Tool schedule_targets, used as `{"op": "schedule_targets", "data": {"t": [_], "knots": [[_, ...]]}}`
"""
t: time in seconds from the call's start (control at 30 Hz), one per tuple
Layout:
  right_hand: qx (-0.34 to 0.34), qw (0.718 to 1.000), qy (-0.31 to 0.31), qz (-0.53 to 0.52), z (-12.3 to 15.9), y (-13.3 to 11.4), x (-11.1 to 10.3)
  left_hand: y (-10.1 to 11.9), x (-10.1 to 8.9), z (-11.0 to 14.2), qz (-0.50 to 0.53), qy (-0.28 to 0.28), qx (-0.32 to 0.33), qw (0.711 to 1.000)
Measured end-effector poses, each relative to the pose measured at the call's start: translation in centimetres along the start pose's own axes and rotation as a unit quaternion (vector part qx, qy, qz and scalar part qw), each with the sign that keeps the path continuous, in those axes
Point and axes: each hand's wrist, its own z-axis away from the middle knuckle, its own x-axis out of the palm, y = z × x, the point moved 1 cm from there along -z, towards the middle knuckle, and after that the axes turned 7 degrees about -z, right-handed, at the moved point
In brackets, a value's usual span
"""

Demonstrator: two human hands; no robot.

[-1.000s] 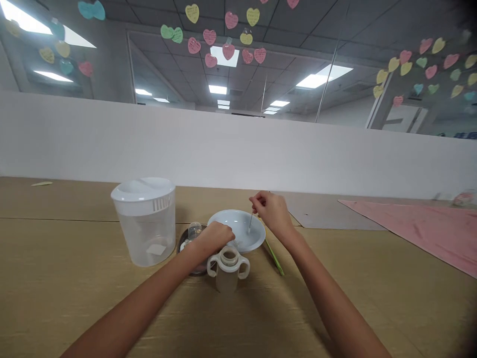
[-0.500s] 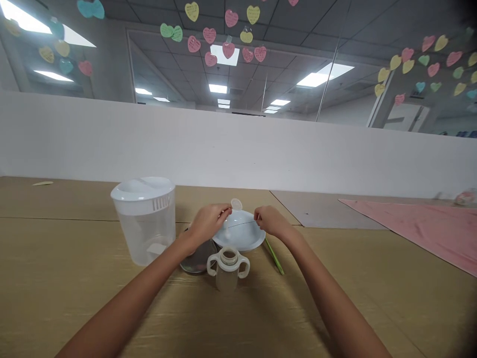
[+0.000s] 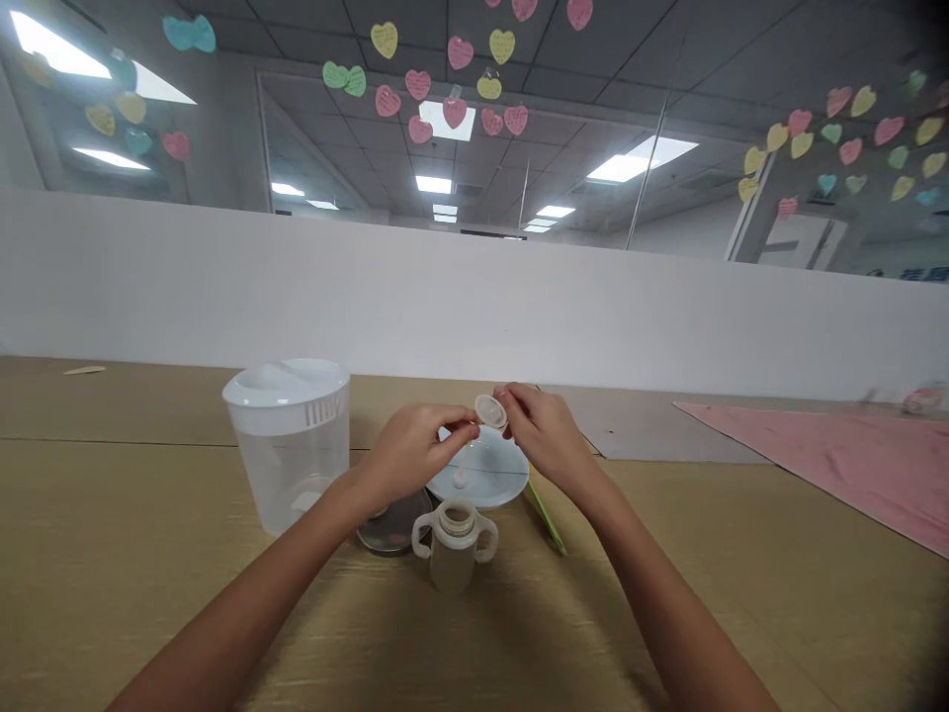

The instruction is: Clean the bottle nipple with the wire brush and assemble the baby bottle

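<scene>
On the table [image 3: 126,583], far left, a clear plastic jug [image 3: 286,475] with a white lid. Just right of it, a round metal dish [image 3: 392,532], partly below the left hand [image 3: 407,457], its thumb and fingers closed in a pinch on the edge of a small clear disc [image 3: 490,411]. The right hand [image 3: 538,427] pinching the same disc from the other side, up above a white bowl [image 3: 481,477] with a small white piece [image 3: 460,479] inside. In front of the bowl, a two-handled cup [image 3: 454,546], open at the top. Beyond, a green strip [image 3: 547,519], then a pink cloth [image 3: 822,475]. Step in hand: the disc's handling between both hands, any next move calling for a steady pinch.
</scene>
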Motion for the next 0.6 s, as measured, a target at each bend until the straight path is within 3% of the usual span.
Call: {"op": "schedule_targets", "data": {"t": [0.07, 0.13, 0.43, 0.6], "knots": [[-0.007, 0.995, 0.002, -0.103, 0.6, -1.4, -0.4, 0.4, 0.0, 0.1, 0.007, -0.013, 0.009, 1.0], [-0.006, 0.993, 0.008, -0.121, 1.1, -2.4, -0.8, 0.7, -0.1, 0.2, 0.017, -0.013, 0.009, 1.0], [-0.038, 0.999, 0.026, 0.029, 1.5, -3.7, -0.7, 0.7, -0.3, 0.4, -0.013, -0.015, -0.013, 1.0], [-0.046, 0.998, 0.026, 0.034, 1.5, -3.7, -0.7, 1.1, -1.2, 0.6, -0.017, -0.077, -0.024, 0.997]]}}
